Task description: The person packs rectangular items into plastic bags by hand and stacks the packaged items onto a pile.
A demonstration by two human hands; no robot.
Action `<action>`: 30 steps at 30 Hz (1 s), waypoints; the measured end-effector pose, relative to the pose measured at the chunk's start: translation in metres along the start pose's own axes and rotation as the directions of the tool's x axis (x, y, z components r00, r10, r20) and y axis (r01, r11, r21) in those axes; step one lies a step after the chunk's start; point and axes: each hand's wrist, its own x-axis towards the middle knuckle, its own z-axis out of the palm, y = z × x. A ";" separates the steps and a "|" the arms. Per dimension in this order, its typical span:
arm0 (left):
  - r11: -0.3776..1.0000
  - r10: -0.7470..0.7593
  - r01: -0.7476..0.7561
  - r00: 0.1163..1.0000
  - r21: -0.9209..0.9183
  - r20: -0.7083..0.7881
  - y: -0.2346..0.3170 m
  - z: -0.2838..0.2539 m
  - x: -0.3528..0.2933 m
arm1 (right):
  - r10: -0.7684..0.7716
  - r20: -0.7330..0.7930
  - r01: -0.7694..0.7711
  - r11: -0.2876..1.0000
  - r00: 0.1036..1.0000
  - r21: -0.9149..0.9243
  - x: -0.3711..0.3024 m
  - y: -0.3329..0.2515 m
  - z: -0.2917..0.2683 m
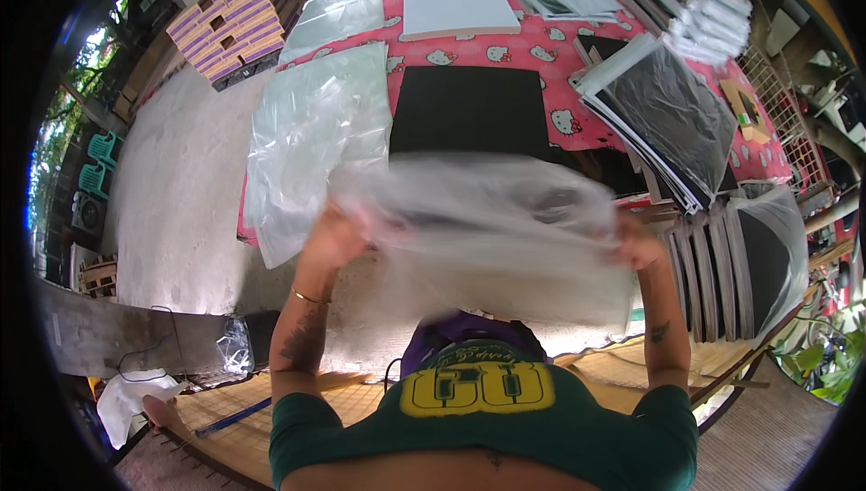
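In the head view, the black panel (pixel 469 108) lies flat on the pink cloth with cat faces (pixel 559 85). The clear plastic bag (pixel 492 220) is up in the air on the person's side of the black panel, and it hides the panel's near edge. The left hand (pixel 338 234) grips the bag's left end, and the right hand (pixel 639 243) grips its right end. Holding both ends seems to stretch the bag wide so it does not crumple. It is too blurry to tell how each finger sits, or if anything is inside.

Flat plastic bags (pixel 316 144) lie just left of the black panel, maybe so the left hand can reach them. A white board (pixel 458 2) lies behind the black panel. To its right, plastic-covered panels (pixel 672 103) lie in a slanted pile. Nearer the person and to the right of the black panel, more wrapped panels (pixel 717 266) stand on edge in a row, perhaps to save room.
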 end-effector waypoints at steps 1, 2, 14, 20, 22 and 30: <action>0.925 -0.132 0.023 0.956 -0.380 -0.261 -0.003 -0.011 -0.004 | 0.219 0.054 -0.193 0.935 0.974 -0.299 0.001 0.007 0.009; 0.938 -0.238 0.171 0.950 -0.300 -0.202 -0.011 -0.016 -0.003 | 0.251 0.049 -0.225 0.926 0.967 -0.303 -0.006 0.018 0.007; 0.962 -0.238 0.164 0.896 -0.218 -0.375 -0.082 -0.051 -0.056 | 0.190 -0.032 -0.124 0.750 0.981 0.650 -0.017 0.115 0.034; 0.770 0.233 0.337 0.642 0.541 -0.730 -0.170 -0.026 -0.041 | -0.057 -0.852 -0.341 0.901 0.520 -0.268 0.029 0.179 0.067; 0.580 0.239 0.476 0.676 0.661 -0.697 -0.189 -0.044 -0.039 | -0.203 -0.863 -0.361 0.846 0.463 -0.392 0.045 0.189 0.071; 0.691 0.227 0.358 0.718 0.628 -0.658 -0.134 -0.035 -0.044 | -0.116 -0.884 -0.096 0.979 0.452 -0.178 0.045 0.138 0.082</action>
